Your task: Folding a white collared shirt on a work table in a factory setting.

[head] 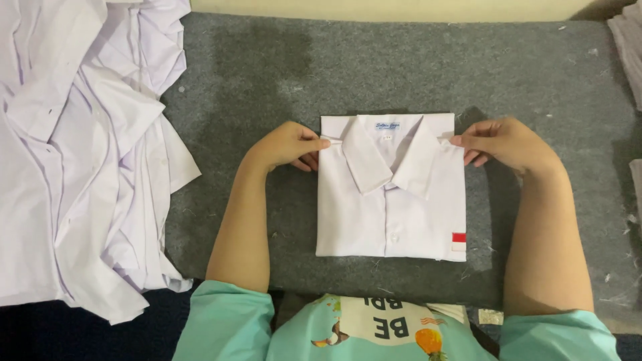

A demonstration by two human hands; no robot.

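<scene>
a neatly folded white cotton shirt (391, 194) with a small red and white patch at its lower corner is lying collar up in the middle of the grey felt-covered counter (267, 67). the left hand (289, 145) is pinching the shirt's upper left edge between thumb and fingers, while the right hand (506, 143) is pinching its upper right edge the same way. a heap of rumpled white shirts (80, 147) is sitting well apart at the counter's left side.

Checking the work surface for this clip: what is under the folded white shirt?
The folded white shirt lies flat on a grey felt mat, which shows on all sides. Anything between shirt and mat is covered. The left hand and right hand pinch its upper corners.
</scene>
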